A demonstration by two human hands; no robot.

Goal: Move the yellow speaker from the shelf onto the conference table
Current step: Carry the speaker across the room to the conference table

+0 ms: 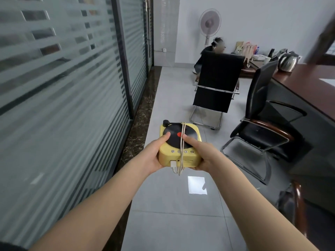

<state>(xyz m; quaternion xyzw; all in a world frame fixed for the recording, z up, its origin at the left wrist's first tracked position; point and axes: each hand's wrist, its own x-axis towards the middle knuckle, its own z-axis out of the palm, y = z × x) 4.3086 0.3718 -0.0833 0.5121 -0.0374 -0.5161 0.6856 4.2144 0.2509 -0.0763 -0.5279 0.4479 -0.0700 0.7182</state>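
I hold the yellow speaker (174, 156) in front of me over the tiled floor. It is box-shaped with a black record disc and a red dot on top, and a white cable is wound around it. My left hand (154, 153) grips its left side, thumb on the disc. My right hand (203, 154) grips its right side, thumb on top too. The dark red-brown conference table (306, 87) runs along the right edge of the view, well away from the speaker. No shelf is in view.
Two black office chairs (217, 82) (262, 127) stand between me and the table. A person (208, 53) sits beyond the far chair. A steel kettle (288, 63) and clutter sit on the table's far end. A frosted glass wall (72, 78) lines the left; a fan (209, 22) stands at the back.
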